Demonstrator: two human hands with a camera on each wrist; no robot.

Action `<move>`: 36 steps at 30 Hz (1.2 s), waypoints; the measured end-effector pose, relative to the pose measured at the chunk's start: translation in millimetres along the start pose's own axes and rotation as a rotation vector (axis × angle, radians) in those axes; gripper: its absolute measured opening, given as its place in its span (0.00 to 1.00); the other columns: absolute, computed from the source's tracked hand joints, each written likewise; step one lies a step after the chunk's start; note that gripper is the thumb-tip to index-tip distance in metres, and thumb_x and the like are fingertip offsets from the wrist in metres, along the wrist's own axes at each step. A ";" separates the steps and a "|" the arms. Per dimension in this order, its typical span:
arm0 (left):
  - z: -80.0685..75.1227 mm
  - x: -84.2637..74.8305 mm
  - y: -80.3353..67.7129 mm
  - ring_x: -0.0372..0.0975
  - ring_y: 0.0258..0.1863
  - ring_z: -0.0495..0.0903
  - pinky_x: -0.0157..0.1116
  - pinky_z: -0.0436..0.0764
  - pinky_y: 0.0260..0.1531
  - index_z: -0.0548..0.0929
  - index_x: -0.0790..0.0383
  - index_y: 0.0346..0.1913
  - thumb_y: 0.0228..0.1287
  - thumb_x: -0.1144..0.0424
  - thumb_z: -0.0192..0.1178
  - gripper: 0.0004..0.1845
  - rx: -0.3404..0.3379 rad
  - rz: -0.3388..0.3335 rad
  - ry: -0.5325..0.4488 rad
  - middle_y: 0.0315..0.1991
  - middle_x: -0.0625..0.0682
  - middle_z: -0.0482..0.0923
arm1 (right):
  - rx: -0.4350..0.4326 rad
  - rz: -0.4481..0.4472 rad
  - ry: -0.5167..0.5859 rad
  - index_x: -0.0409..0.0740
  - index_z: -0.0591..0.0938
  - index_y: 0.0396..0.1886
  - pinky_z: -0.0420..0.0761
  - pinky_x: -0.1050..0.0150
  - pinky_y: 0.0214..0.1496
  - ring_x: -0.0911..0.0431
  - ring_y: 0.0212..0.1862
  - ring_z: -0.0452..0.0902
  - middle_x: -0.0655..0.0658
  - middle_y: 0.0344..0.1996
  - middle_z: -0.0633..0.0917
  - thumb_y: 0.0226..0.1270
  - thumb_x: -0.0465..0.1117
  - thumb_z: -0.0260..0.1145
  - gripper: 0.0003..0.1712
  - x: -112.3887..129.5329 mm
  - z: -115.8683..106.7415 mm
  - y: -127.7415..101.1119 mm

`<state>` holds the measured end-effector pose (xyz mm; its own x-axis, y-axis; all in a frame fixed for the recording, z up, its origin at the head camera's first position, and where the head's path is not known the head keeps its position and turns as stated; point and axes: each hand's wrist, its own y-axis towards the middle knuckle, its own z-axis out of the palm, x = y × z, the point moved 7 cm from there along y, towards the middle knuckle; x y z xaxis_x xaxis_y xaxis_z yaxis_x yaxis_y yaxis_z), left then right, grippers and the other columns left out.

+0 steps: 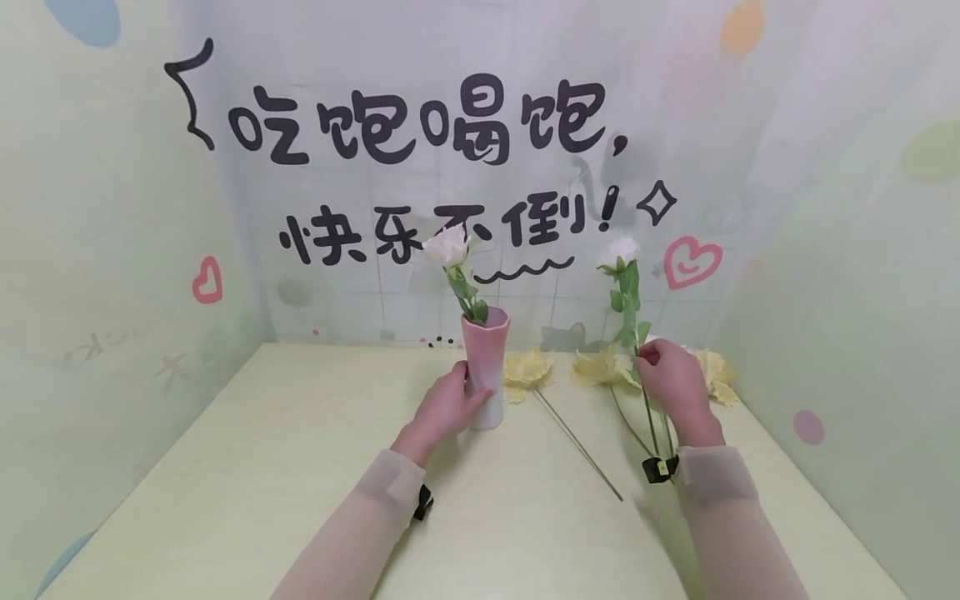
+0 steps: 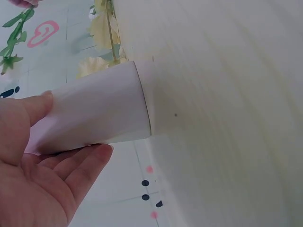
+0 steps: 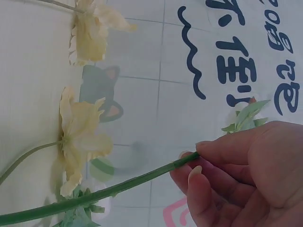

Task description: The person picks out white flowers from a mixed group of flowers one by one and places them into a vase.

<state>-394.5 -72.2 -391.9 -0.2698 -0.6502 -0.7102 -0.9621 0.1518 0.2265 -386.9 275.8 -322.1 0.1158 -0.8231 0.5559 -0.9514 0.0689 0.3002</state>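
Bright, even, soft light; faint shadows; head view bowed at edges; wrist views slightly blurred.

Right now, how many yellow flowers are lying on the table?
3 visible: one yellow flower right of the pink ceramic vase, one left of the right hand, one partly behind that hand. More may be hidden.

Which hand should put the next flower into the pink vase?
Right, most likely. The right hand already pinches the white flower's stem upright beside the pink vase, while the left hand grips the vase, steadying it.
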 end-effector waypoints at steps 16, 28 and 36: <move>3.2 4.0 3.1 0.59 0.69 0.83 0.58 0.84 0.69 0.69 0.71 0.78 0.82 0.49 0.64 0.36 0.014 -0.009 0.014 0.71 0.68 0.80 | -0.110 -0.054 0.067 0.35 0.85 0.60 0.85 0.45 0.51 0.39 0.50 0.87 0.32 0.50 0.90 0.84 0.45 0.62 0.19 21.6 -4.7 -6.6; 2.5 4.8 -0.4 0.58 0.70 0.83 0.57 0.83 0.69 0.69 0.71 0.78 0.83 0.50 0.64 0.35 0.009 -0.017 0.009 0.72 0.68 0.80 | -0.110 -0.090 0.120 0.36 0.85 0.60 0.88 0.48 0.49 0.38 0.54 0.88 0.33 0.53 0.91 0.84 0.45 0.62 0.18 35.8 -0.7 -8.7; 0.3 0.3 0.7 0.58 0.70 0.83 0.58 0.82 0.70 0.69 0.72 0.77 0.83 0.51 0.64 0.34 0.008 -0.001 0.015 0.72 0.68 0.80 | -0.082 -0.106 0.181 0.37 0.85 0.58 0.91 0.59 0.40 0.41 0.49 0.90 0.33 0.52 0.90 0.84 0.45 0.64 0.17 54.4 1.1 -1.2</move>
<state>-395.3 -72.1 -392.2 -0.2681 -0.6616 -0.7003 -0.9627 0.1569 0.2204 -379.7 230.3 -293.0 0.2700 -0.7140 0.6459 -0.9058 0.0391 0.4219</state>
